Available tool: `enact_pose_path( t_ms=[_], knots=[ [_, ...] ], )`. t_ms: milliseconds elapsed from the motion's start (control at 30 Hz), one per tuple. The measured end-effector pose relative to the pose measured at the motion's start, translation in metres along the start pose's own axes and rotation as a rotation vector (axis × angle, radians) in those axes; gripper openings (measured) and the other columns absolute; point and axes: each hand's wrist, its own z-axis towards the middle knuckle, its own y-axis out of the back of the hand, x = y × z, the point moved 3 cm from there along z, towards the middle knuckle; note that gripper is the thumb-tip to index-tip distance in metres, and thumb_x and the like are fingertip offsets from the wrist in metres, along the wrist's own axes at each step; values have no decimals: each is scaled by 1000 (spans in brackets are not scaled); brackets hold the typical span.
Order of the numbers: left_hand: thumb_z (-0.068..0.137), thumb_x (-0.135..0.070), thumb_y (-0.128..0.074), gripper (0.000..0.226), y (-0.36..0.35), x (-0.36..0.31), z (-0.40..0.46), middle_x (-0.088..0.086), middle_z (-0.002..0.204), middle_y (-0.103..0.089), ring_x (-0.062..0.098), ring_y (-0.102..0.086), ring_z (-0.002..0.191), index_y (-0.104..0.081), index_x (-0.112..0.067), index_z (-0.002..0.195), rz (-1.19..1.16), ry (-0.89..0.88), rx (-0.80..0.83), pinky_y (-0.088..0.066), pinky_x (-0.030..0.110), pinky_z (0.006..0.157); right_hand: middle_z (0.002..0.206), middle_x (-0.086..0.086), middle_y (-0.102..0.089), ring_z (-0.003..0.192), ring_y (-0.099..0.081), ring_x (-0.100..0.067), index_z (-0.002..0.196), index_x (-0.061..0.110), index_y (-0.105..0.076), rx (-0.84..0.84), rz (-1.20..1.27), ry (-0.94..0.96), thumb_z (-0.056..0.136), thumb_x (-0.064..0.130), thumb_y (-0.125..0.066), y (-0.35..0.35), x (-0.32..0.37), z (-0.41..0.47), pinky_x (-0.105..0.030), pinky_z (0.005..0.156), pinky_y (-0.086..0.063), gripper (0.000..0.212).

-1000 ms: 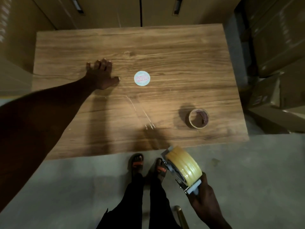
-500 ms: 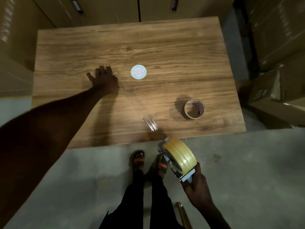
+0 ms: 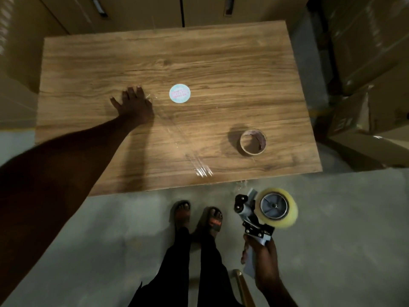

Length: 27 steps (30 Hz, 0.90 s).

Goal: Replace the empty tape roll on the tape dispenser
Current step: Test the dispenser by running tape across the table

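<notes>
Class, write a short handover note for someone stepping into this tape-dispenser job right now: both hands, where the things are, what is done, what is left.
Left hand: flat, palm down on the wooden table, pressing the far end of a clear tape strip that runs towards the near edge.
Right hand: shut on the handle of the tape dispenser, held off the table over the floor.
New tape roll: already mounted on the dispenser.
Empty core: lying on the table, near its right side.
Round sticker: on the table beside the left hand.
Done: roll swapped.
Left: probably finish the test strip, then clear away the core.
</notes>
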Motion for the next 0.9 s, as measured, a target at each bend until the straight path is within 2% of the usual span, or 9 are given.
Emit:
enact_pose_path(
  t_ms=[100, 167, 233, 333, 467, 533, 600, 767, 900],
  knots=[
    [101, -48, -25, 64, 0, -1, -6, 13, 166, -13, 35, -14, 152, -16, -18, 157, -7, 13, 13, -5, 72, 114, 60, -15, -49, 45, -47, -26, 94, 3, -63, 66, 97, 31, 79, 1, -77, -14, 24, -7, -32, 47, -40, 21],
    [100, -47, -29, 64, -2, 1, -16, 14, 165, -17, 36, -18, 151, -19, -17, 156, -23, -4, 21, -7, 73, 113, 58, -14, -46, 40, -45, -23, 83, 6, -62, 111, 142, 51, 79, 2, -77, -19, 31, -9, -30, 42, -39, 16],
    [99, -46, -34, 63, -7, 3, -27, 15, 162, -23, 37, -23, 148, -24, -15, 154, -40, -29, 2, -12, 74, 111, 57, -15, -48, 40, -44, -23, 87, 3, -63, 155, 155, 48, 91, -6, -66, -27, 41, -14, -30, 41, -37, 11],
    [98, -43, -38, 58, -12, 7, -52, 17, 156, -32, 40, -31, 142, -32, -13, 147, -78, -73, -14, -20, 75, 108, 60, -17, -51, 45, -48, -24, 99, -3, -61, 233, 152, 29, 94, -8, -59, -46, 60, -25, -30, 44, -39, 7],
    [97, -44, -38, 61, -37, 17, -102, 17, 157, -33, 39, -30, 143, -30, -15, 150, -72, -141, -14, -23, 74, 107, 60, -18, -50, 47, -49, -25, 80, 1, -61, 288, 52, 8, 80, 7, -71, -82, 74, -20, -35, 53, -43, 12],
    [98, -46, -35, 64, -47, 22, -129, 18, 160, -30, 39, -27, 146, -26, -16, 154, -55, -167, -24, -23, 72, 108, 61, -18, -51, 49, -51, -25, 73, 4, -63, 312, -24, 0, 79, 8, -72, -106, 83, -11, -38, 57, -42, 12],
    [99, -46, -32, 64, -56, 26, -150, 17, 162, -25, 39, -23, 149, -21, -18, 156, -52, -172, -16, -23, 70, 110, 63, -20, -55, 47, -52, -25, 74, 3, -65, 349, -103, -2, 82, 11, -73, -131, 90, 0, -32, 52, -43, 13],
    [97, -48, -28, 66, -68, 39, -180, 17, 162, -27, 39, -26, 148, -23, -18, 156, -42, -151, 20, -29, 69, 108, 63, -21, -57, 42, -51, -24, 87, -7, -66, 438, -139, 11, 69, 16, -74, -187, 106, 20, -27, 44, -41, 30],
    [97, -47, -33, 65, -71, 53, -194, 17, 160, -32, 40, -33, 145, -29, -18, 155, -18, -169, 19, -33, 69, 105, 64, -21, -54, 40, -50, -25, 89, -8, -65, 473, -189, 11, 76, 11, -73, -219, 115, 35, -27, 42, -41, 25]
  ],
)
